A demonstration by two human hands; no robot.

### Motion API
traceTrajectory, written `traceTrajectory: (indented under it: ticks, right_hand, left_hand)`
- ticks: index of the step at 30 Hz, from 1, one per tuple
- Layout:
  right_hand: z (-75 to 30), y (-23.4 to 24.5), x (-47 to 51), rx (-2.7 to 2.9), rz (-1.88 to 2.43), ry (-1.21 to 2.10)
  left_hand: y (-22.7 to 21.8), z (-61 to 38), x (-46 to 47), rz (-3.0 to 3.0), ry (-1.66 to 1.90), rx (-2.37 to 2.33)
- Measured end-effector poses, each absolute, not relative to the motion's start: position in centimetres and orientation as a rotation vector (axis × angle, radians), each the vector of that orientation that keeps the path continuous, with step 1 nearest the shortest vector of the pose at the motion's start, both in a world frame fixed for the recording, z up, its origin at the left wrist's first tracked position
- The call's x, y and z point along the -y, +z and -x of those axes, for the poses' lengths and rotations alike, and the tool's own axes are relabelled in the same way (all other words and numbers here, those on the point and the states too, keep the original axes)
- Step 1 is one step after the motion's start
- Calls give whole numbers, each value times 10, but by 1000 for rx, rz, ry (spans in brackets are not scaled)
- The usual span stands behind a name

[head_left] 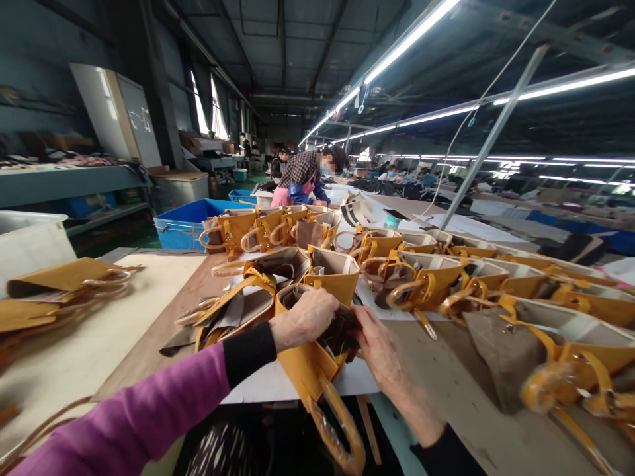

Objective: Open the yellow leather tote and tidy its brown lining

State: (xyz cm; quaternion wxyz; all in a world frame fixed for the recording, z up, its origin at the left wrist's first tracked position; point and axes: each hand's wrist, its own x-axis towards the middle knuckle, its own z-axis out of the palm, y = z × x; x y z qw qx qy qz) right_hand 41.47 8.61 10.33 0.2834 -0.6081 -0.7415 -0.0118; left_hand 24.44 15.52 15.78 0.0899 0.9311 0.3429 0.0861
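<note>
A yellow handbag [307, 370] lies at the front edge of the table with its mouth up. Its clear-wrapped handle [354, 439] hangs down over the edge, toward me. My left hand [312, 317] is closed at the bag's mouth, its fingertips hidden by the dark brown lining [340, 330]. On the other side, my right hand [374, 340] grips the rim and lining, fingers partly out of sight. Just behind stands another yellow bag [335, 271] with a pale lining. An open bag [238, 304] rests to the left of it.
Rows of yellow handbags [426, 277] cover the table to the right and behind. More yellow pieces [64, 277] lie on a pale board [149, 291] at left. A blue crate [181, 228] stands beyond the table, and a person [302, 175] leans over the far end.
</note>
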Motion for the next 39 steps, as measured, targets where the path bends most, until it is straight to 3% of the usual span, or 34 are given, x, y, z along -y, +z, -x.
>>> traceTrajectory:
  ticks: [6,10,15,19,25,33,39]
  right_hand:
    - [-411,102,-89,1913,1701,176]
    - [-402,107,-91,1965,1800,-106]
    - [-391,105,-94,2013,1620,-473]
    - [-393,99,-94,1870,1460,-275]
    - [-403,97,-95,1720,1562,124]
    - [-406,100,-105,1713,1542,206]
    - [-404,112,-93,1706,1619,256]
  left_hand:
    - [163,-235,-142,-2876,218,-1200]
    - [155,-234,-155,-2832,530,-1233]
    - [147,-230,-172,-2716,488,-1201]
    - [142,-225,-171,-2736,530,-1042]
    - [140,-213,-161,-2733,588,-1049]
    - [164,-190,-148,-2588,453,-1346]
    - [162,-179,-139,-2480,657,-1326]
